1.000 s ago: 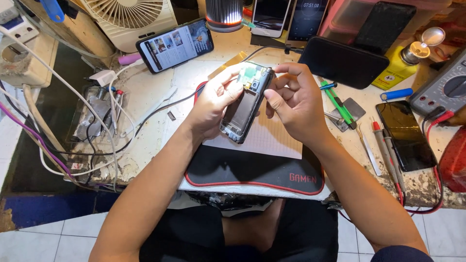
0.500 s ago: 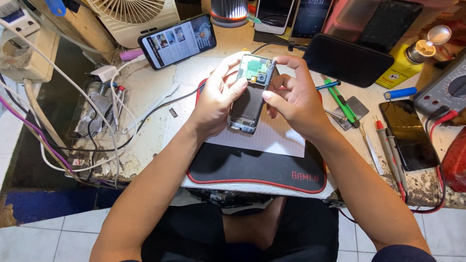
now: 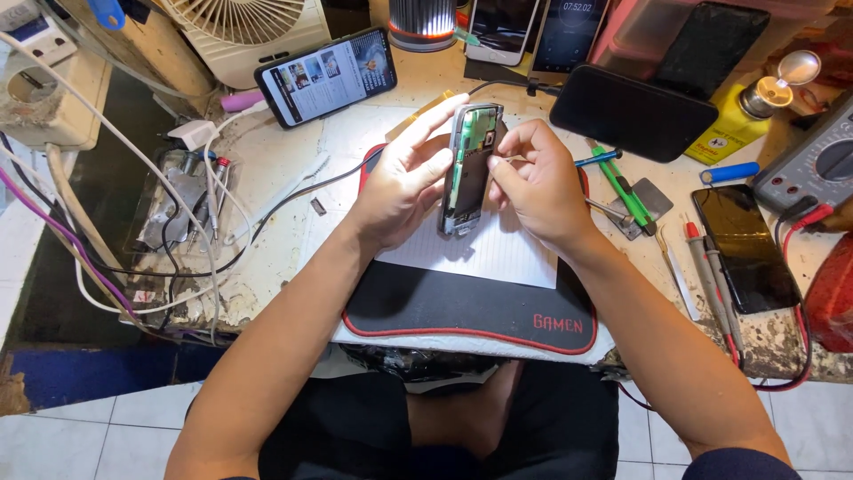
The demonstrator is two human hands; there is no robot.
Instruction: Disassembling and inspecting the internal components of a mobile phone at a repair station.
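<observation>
An opened smartphone with its back removed and a green circuit board showing stands on its lower edge over a white sheet on a black mat with red trim. My left hand grips its left side, fingers stretched up along the frame. My right hand holds the right side, thumb and fingertips pinched against the phone's inner edge.
A lit phone lies by a white fan at the back left. Dark phones, a yellow bottle, green-handled tools, probes and a multimeter crowd the right. Cables tangle at left.
The phone was tilted up from lying nearly flat on the mat to standing on its lower edge. Both hands rose with it and kept their grip.
</observation>
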